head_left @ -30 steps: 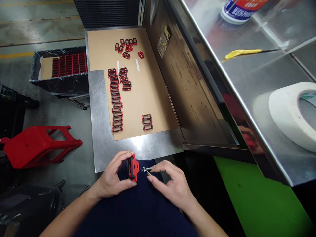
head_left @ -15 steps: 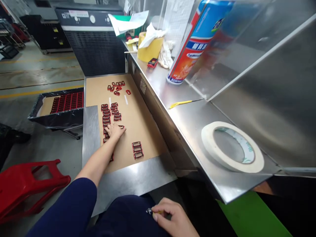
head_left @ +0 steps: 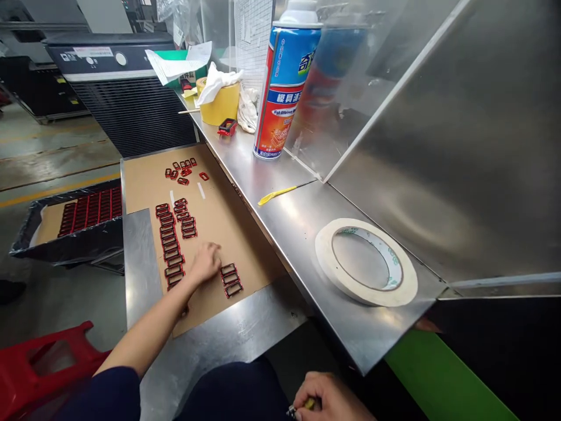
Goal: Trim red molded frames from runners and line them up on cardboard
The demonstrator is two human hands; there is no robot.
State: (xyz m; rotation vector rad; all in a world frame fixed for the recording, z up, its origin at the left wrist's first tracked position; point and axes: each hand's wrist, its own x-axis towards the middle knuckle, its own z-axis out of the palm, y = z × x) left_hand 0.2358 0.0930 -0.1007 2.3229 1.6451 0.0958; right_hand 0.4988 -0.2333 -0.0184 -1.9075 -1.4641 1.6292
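Note:
My left hand is over the cardboard sheet, its fingers curled and slightly blurred; whatever may be in them is hidden. Just right of it, three small red-and-black rectangular frames lie in a short column. To its left runs a long column of similar frames, partly behind my wrist, with a shorter column alongside. Low in the view, my right hand is closed around a small tool with a yellow part and a shiny metal tip.
Loose frames lie at the sheet's far end. On the raised steel ledge stand a tape roll, a yellow-handled tool, a spray can and a yellow container. A lined crate and red stool are left.
My left hand has left the frame columns and moved toward the three frames at right. The frame at its fingertips earlier no longer shows. The whole view has shifted; my right hand keeps its tool.

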